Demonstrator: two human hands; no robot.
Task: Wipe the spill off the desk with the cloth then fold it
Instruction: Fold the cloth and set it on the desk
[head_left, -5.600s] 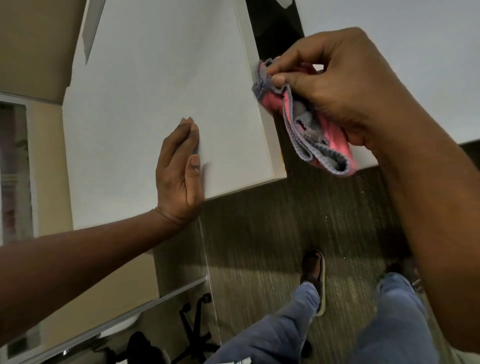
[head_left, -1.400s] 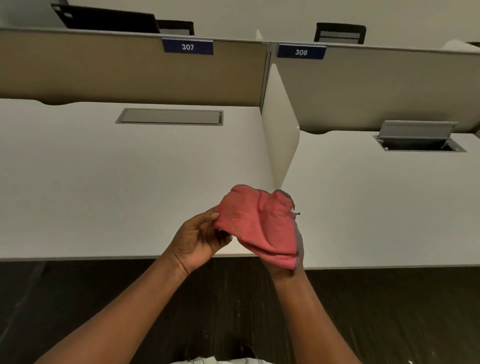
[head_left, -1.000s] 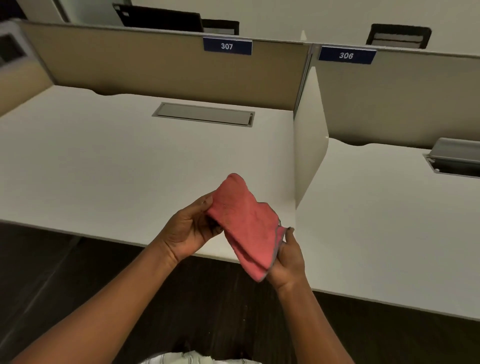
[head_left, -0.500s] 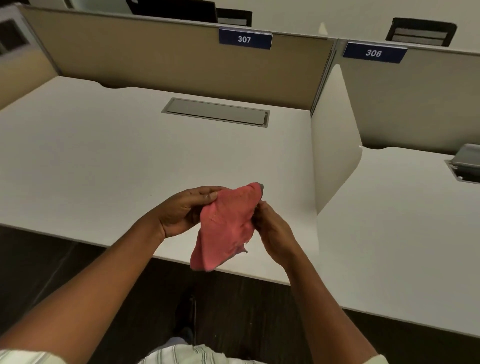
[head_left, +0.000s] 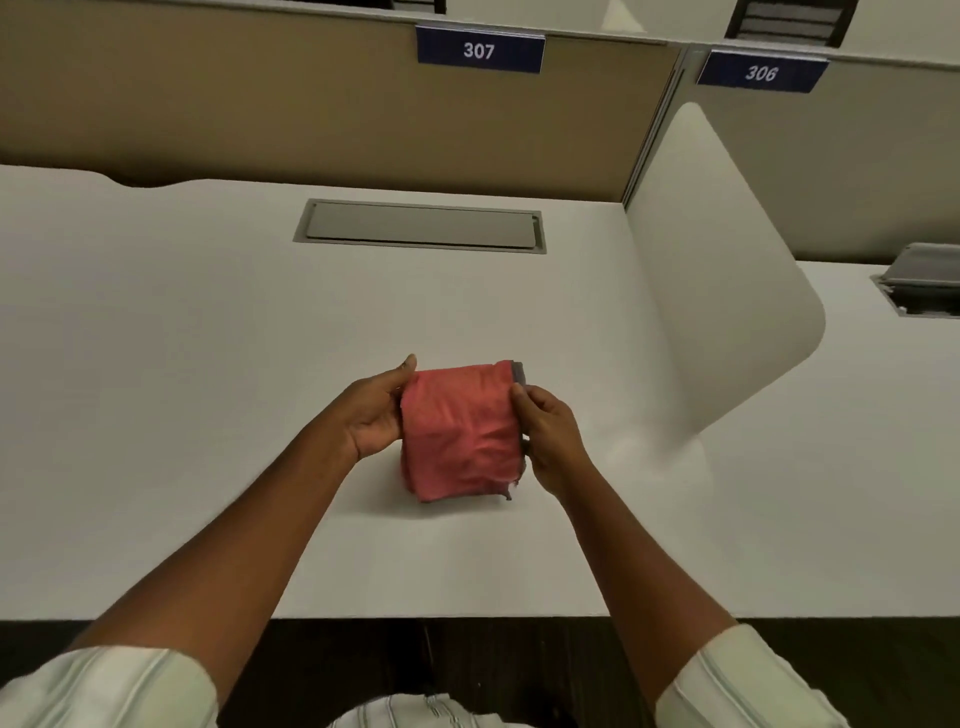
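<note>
A pink cloth (head_left: 460, 431) with a grey edge hangs folded into a rough square just above the white desk (head_left: 182, 415). My left hand (head_left: 376, 413) grips its left side with the thumb on top. Its right side is pinched by my right hand (head_left: 545, 434). The lower edge of the cloth touches or nearly touches the desk surface; I cannot tell which. No spill shows on the desk.
A grey cable flap (head_left: 421, 226) is set into the desk at the back. A tan partition (head_left: 260, 104) with sign 307 runs behind. A white divider panel (head_left: 717, 291) stands on the right, with the neighbouring desk (head_left: 857, 467) beyond it.
Both hands have moved forward over the desk. The cloth, loose and hanging half a second ago, is now spread into a squarer folded shape between them.
</note>
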